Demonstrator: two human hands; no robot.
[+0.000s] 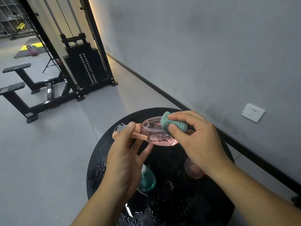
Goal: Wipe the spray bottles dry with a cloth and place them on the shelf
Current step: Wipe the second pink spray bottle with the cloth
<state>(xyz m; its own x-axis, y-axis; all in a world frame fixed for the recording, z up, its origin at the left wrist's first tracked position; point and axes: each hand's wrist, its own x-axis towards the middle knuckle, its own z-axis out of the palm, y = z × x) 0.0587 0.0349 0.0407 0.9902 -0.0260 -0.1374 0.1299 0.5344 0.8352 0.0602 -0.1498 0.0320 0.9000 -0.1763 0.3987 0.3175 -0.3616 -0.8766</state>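
Observation:
A clear pink spray bottle (153,132) lies sideways in the air above a round black table (101,154). My left hand (125,154) grips its peach spray head and trigger. My right hand (195,139) pinches a folded teal cloth (173,123) and presses it against the bottle's body. A teal spray bottle (147,180) stands on the table below my left hand. A second pinkish bottle (192,168) stands behind my right wrist, partly hidden.
The tabletop is wet with water drops. A grey wall with a white socket (253,112) runs along the right. A black cable weight machine (84,67) and bench frame (24,92) stand on the grey floor at the left. No shelf is in view.

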